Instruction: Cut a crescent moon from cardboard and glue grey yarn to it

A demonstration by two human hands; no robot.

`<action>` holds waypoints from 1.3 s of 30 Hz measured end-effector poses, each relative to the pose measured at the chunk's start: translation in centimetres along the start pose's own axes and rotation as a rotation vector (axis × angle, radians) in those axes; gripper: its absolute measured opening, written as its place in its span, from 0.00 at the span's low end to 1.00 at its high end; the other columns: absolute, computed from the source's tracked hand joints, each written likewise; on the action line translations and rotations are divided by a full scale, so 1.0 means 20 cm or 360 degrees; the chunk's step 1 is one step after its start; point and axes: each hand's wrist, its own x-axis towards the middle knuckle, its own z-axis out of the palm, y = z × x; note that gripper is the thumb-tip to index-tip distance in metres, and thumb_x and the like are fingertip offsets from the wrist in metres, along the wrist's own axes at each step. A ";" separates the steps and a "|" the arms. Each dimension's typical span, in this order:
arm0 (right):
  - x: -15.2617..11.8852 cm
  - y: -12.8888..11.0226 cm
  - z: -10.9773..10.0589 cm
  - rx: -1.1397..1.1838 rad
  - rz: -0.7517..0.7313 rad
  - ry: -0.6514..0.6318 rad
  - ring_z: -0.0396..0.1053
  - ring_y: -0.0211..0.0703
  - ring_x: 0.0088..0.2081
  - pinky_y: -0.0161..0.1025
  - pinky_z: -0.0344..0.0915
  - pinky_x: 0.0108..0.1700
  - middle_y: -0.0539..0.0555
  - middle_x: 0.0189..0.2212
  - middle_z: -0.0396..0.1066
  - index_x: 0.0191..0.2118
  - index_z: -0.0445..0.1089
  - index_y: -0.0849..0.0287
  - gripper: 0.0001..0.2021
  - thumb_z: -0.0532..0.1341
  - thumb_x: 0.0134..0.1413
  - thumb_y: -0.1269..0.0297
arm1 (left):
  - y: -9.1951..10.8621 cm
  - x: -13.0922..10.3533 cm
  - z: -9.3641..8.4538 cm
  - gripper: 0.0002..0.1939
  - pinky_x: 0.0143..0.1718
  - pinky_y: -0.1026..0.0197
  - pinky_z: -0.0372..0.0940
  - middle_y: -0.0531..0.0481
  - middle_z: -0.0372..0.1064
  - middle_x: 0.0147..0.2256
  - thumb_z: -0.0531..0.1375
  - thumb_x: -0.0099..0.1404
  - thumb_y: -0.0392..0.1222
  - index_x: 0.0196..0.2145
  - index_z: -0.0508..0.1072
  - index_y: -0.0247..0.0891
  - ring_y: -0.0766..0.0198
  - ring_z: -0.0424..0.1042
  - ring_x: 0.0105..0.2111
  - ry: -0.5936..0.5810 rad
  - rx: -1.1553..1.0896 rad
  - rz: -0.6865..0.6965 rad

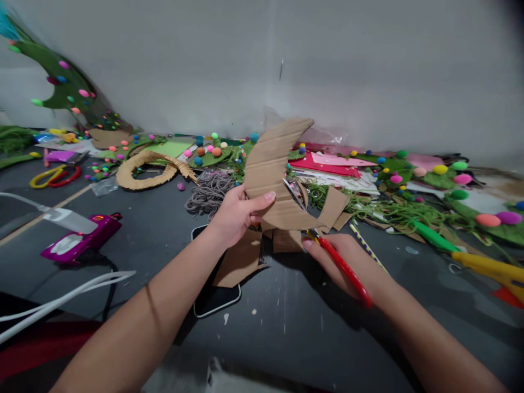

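Note:
A brown cardboard crescent [268,158] stands tilted up in the middle of the view. My left hand [239,213] pinches its left edge, thumb flat across the front. In my right hand [339,259] is a pair of scissors [344,270] with red handles. Their metal blades reach up along the crescent's inner curve, near its lower tip; whether they touch the card I cannot tell. Below my left hand a loose cardboard piece [239,259] lies over a dark phone [216,300]. More cardboard offcuts [333,207] lie just behind my right hand.
Grey yarn [208,191] and a cardboard ring [145,170] lie behind my left hand. Yellow-and-red scissors [55,176] and a purple device [84,240] with a cable are at left. Green felt with pompoms [442,177] lines the wall. A yellow-green glue gun [487,267] lies at right.

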 end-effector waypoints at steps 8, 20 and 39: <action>0.00 0.01 0.01 0.0005 -0.0058 0.0029 0.55 0.38 0.25 0.37 0.56 0.29 0.48 0.21 0.61 0.24 0.60 0.56 0.25 0.52 0.67 0.44 | -0.04 -0.01 0.02 0.20 0.33 0.61 0.75 0.42 0.81 0.43 0.75 0.54 0.41 0.44 0.80 0.34 0.58 0.81 0.36 -0.0044 -0.0041 -0.0060; -0.01 -0.03 0.01 0.0082 -0.0057 -0.0033 0.51 0.37 0.24 0.37 0.51 0.27 0.47 0.20 0.54 0.23 0.54 0.56 0.26 0.51 0.68 0.43 | 0.00 -0.02 0.02 0.19 0.32 0.61 0.75 0.42 0.81 0.41 0.75 0.54 0.41 0.42 0.80 0.34 0.57 0.81 0.34 0.0002 -0.0073 0.0013; -0.01 -0.04 0.05 0.0267 0.0071 0.0000 0.48 0.36 0.23 0.36 0.46 0.24 0.46 0.19 0.49 0.22 0.52 0.55 0.30 0.53 0.63 0.35 | 0.01 -0.01 0.01 0.18 0.29 0.61 0.73 0.45 0.81 0.36 0.76 0.53 0.44 0.39 0.80 0.35 0.59 0.79 0.31 0.0039 -0.0068 0.0077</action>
